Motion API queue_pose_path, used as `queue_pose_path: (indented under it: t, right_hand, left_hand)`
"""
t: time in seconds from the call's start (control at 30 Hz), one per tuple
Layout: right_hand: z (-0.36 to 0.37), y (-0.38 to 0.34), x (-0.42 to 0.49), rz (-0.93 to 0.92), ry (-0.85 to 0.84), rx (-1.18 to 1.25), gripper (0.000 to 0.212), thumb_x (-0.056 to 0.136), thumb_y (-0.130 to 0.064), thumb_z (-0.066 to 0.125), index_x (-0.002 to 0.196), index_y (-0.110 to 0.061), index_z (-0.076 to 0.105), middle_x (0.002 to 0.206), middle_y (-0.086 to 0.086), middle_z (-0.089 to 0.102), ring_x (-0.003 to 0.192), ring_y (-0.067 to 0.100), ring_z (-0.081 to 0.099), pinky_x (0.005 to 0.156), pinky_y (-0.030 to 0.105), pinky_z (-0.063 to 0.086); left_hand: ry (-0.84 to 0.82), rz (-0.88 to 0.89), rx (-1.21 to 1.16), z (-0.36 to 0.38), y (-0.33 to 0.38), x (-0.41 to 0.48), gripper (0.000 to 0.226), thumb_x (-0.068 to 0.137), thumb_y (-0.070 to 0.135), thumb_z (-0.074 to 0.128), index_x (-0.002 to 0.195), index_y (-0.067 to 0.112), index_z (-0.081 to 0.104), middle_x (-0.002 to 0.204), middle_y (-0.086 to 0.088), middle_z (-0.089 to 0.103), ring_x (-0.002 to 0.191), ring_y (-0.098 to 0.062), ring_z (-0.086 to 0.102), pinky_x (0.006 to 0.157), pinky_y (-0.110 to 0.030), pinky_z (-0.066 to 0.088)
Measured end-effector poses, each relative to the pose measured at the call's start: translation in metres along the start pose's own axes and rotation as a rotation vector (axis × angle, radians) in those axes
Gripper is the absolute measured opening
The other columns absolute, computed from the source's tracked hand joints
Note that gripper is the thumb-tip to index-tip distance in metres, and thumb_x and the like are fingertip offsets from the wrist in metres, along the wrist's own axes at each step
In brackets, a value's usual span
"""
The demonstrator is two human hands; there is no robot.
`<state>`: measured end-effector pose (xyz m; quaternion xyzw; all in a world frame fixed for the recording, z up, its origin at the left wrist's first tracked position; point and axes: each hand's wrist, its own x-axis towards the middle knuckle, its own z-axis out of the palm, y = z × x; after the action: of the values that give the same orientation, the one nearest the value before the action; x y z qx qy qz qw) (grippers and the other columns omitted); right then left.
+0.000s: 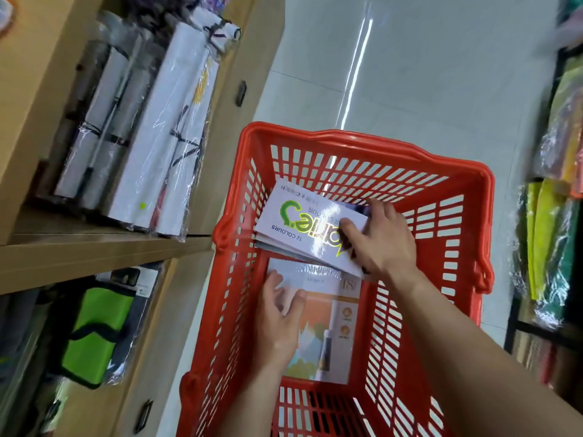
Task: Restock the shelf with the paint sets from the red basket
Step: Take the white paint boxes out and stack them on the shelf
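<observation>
Your right hand [383, 244] fingers [350, 227] clamp a white "12 COLOURS" paint set [303, 222] inside the red basket [467, 247]; your left hand [277, 320] rests open-fingered on another set [331, 326].

The floor [410, 67] was pale glossy tile, with a long bright streak of light [356, 70] reflected down it. Light wooden shelving [94, 247] ran along the left; a dark-framed rack [517, 316] of coloured, plastic-wrapped goods stood at the right.
</observation>
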<state>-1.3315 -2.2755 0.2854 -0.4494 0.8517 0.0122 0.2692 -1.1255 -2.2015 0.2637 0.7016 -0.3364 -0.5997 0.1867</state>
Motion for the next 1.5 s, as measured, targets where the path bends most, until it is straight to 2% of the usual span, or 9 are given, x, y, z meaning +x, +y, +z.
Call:
queue_pose_path:
  t: [0.2, 0.33, 0.47, 0.6, 0.77, 1.0, 1.17, 1.3, 1.5]
  right_hand:
    - [-0.004, 0.001, -0.005, -0.022, -0.184, -0.173, 0.063, 0.091, -0.063, 0.036, 0.121, -0.014, 0.062, 0.123, 0.014, 0.058, 0.114, 0.037, 0.058, 0.087, 0.043, 0.044]
    - [-0.005, -0.008, 0.003, -0.081, -0.198, -0.029, 0.088, 0.080, -0.069, 0.032, 0.151, -0.018, 0.043, 0.155, 0.007, 0.043, 0.142, 0.030, 0.041, 0.112, 0.047, 0.036]
    - [-0.005, -0.010, 0.014, -0.066, -0.257, -0.047, 0.099, 0.084, -0.081, 0.037, 0.159, -0.017, 0.031, 0.164, 0.007, 0.032, 0.149, 0.030, 0.033, 0.117, 0.049, 0.029]
    - [-0.002, -0.010, 0.016, -0.082, -0.270, -0.134, 0.097, 0.088, -0.080, 0.041, 0.158, -0.013, 0.033, 0.164, 0.007, 0.037, 0.149, 0.030, 0.030, 0.117, 0.050, 0.026]
    - [0.000, -0.006, 0.011, -0.083, -0.234, -0.158, 0.113, 0.065, -0.092, 0.018, 0.151, -0.023, 0.043, 0.151, 0.006, 0.047, 0.142, 0.030, 0.037, 0.114, 0.052, 0.028]
    - [0.003, -0.002, 0.017, -0.093, -0.335, -0.035, 0.094, 0.066, -0.091, 0.026, 0.130, -0.027, 0.053, 0.140, -0.003, 0.052, 0.136, 0.024, 0.045, 0.111, 0.050, 0.027]
    - [-0.003, -0.005, 0.021, -0.026, -0.365, -0.030, 0.115, 0.055, -0.095, 0.030, 0.146, -0.027, 0.046, 0.140, 0.004, 0.049, 0.136, 0.030, 0.045, 0.113, 0.052, 0.027]
    - [-0.003, -0.004, 0.024, -0.014, -0.411, 0.029, 0.109, 0.056, -0.096, 0.036, 0.142, -0.030, 0.051, 0.130, 0.003, 0.049, 0.126, 0.030, 0.053, 0.109, 0.050, 0.040]
    - [-0.002, -0.002, 0.023, -0.063, -0.411, -0.032, 0.100, 0.057, -0.096, 0.033, 0.129, -0.031, 0.056, 0.130, 0.003, 0.055, 0.125, 0.029, 0.048, 0.105, 0.051, 0.039]
  left_hand:
    - [-0.100, -0.050, -0.123, 0.016, 0.012, -0.003, 0.095, 0.074, 0.052, 0.066, 0.155, 0.022, 0.028, 0.149, -0.001, 0.048, 0.134, -0.013, 0.051, 0.101, -0.021, 0.041]
    - [-0.118, -0.032, -0.152, 0.024, 0.020, -0.001, 0.102, 0.070, 0.056, 0.067, 0.157, 0.024, 0.026, 0.150, -0.002, 0.050, 0.136, -0.013, 0.050, 0.113, -0.033, 0.041]
    - [-0.114, -0.011, -0.164, 0.023, 0.023, 0.005, 0.100, 0.067, 0.062, 0.066, 0.156, 0.035, 0.027, 0.148, 0.006, 0.053, 0.136, -0.008, 0.050, 0.115, -0.040, 0.041]
    - [-0.098, 0.006, -0.154, 0.025, 0.023, 0.010, 0.091, 0.073, 0.060, 0.065, 0.154, 0.040, 0.029, 0.141, 0.009, 0.060, 0.128, -0.005, 0.058, 0.109, -0.042, 0.047]
    - [-0.113, 0.025, -0.139, 0.022, 0.015, 0.010, 0.090, 0.076, 0.059, 0.065, 0.155, 0.042, 0.025, 0.147, 0.004, 0.057, 0.132, -0.010, 0.056, 0.112, -0.046, 0.044]
    - [-0.139, 0.049, -0.141, 0.019, 0.012, 0.012, 0.089, 0.079, 0.057, 0.066, 0.156, 0.042, 0.025, 0.147, 0.005, 0.057, 0.131, -0.009, 0.057, 0.113, -0.046, 0.044]
    - [-0.150, 0.060, -0.166, 0.019, 0.012, 0.013, 0.090, 0.079, 0.054, 0.068, 0.156, 0.040, 0.024, 0.148, 0.000, 0.056, 0.131, -0.013, 0.058, 0.112, -0.045, 0.045]
    - [-0.187, 0.069, -0.214, 0.020, 0.013, 0.014, 0.091, 0.081, 0.047, 0.068, 0.157, 0.044, 0.018, 0.152, 0.009, 0.052, 0.133, -0.005, 0.055, 0.109, -0.032, 0.045]
    - [-0.200, 0.072, -0.293, 0.025, 0.013, 0.012, 0.094, 0.082, 0.036, 0.069, 0.159, 0.034, 0.015, 0.152, 0.012, 0.049, 0.130, 0.004, 0.055, 0.099, -0.014, 0.046]
